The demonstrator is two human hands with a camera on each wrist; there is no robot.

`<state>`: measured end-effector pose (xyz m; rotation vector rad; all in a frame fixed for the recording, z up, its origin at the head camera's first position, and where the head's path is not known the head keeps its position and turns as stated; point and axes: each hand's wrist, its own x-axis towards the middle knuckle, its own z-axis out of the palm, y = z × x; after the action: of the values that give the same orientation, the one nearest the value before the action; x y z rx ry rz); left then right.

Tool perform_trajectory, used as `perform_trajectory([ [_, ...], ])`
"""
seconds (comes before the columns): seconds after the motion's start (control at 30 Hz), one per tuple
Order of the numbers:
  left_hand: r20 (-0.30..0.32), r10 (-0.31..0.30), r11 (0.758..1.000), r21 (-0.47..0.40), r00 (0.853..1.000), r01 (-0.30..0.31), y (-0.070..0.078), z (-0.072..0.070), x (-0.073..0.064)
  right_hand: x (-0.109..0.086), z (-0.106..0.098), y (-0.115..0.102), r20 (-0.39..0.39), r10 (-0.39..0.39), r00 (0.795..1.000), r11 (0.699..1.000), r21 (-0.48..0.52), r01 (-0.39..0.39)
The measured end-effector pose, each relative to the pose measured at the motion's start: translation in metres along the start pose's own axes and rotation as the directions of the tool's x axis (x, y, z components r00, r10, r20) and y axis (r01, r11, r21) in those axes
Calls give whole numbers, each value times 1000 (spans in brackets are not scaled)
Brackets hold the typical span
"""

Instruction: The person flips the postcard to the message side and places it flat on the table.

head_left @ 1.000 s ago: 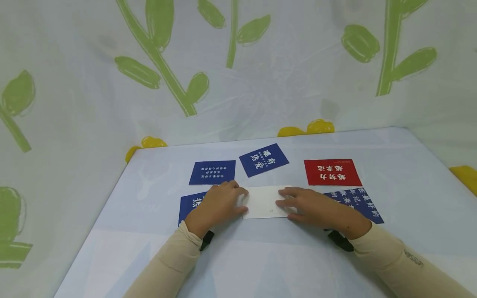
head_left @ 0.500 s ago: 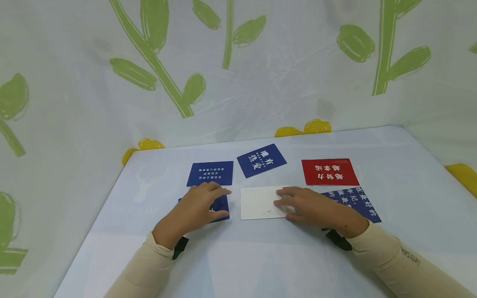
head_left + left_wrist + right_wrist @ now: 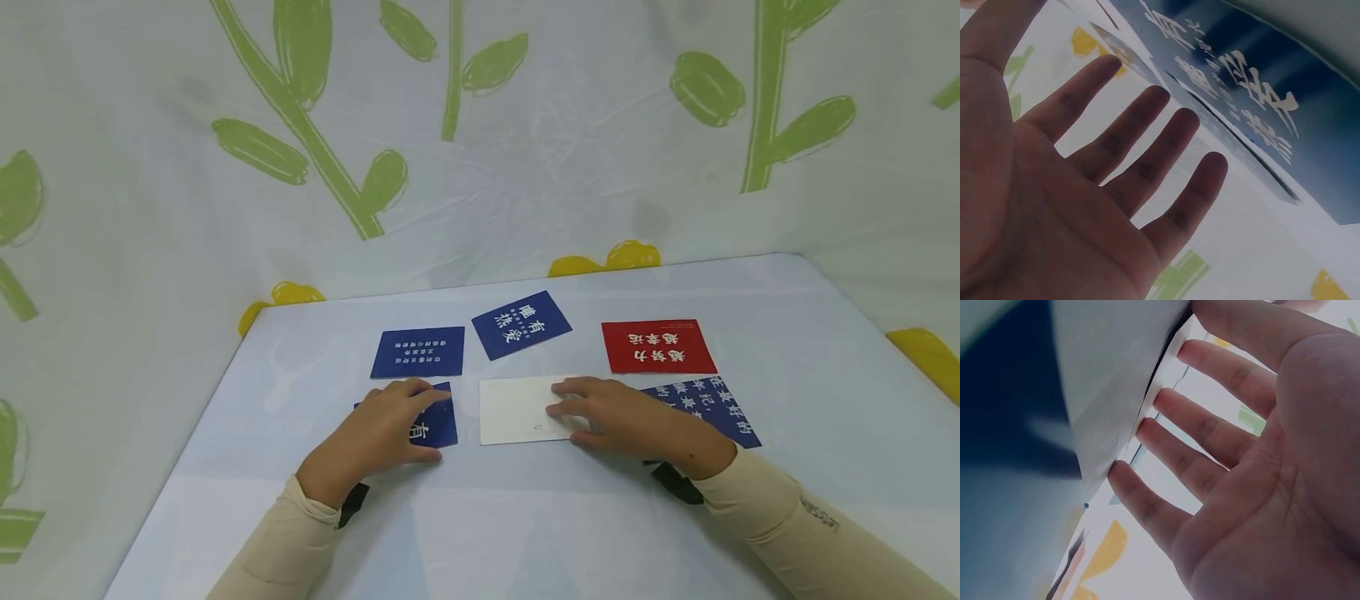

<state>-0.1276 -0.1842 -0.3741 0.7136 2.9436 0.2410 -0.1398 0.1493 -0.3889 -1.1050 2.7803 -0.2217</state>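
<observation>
A white card [image 3: 513, 410] lies in the middle of the table. The fingertips of my right hand [image 3: 626, 421] rest on its right end; the right wrist view shows those fingers stretched out against the white card [image 3: 1110, 369]. My left hand [image 3: 378, 433] is over a blue card [image 3: 444, 421] with white characters, left of the white one, and hides much of it. In the left wrist view the left fingers are spread beside the blue card [image 3: 1260, 94], holding nothing. Whether they touch it I cannot tell.
Behind the hands lie a blue card [image 3: 420, 352], a tilted blue card [image 3: 522, 325] and a red card [image 3: 660, 347]. Another blue card [image 3: 720, 410] is partly hidden by the right hand. A pale curtain with green leaves [image 3: 495, 62] rises behind the table.
My left hand has let go of the white card's left end and moved left, over the blue card. The right hand has stayed at the white card's right end.
</observation>
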Motion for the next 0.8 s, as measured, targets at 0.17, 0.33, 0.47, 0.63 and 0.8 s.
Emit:
perform_trajectory([
  [0.17, 33, -38, 999, -15, 999, 39, -4, 1, 0, 1, -1, -1, 2, 7, 1000, 1000, 7, -7],
  [0.33, 72, -88, 996, -14, 993, 90, -5, 0, 0, 1, -1, -2, 2, 9, 1000, 1000, 16, -9],
  [0.47, 93, -99, 995, -11, 991, 100, -5, -1, -1, 0, -2, -4, 3, 8, 1000, 1000, 22, -8],
  [0.63, 99, -98, 995, -19, 990, 100, -6, -1, 0, 1, -2, -5, -5, 15, 1000, 1000, 16, -15],
  [0.8, 99, -101, 994, -20, 990, 103, -7, 1, 1, 2, 0, -3, -14, 19, 1000, 1000, 9, -19],
])
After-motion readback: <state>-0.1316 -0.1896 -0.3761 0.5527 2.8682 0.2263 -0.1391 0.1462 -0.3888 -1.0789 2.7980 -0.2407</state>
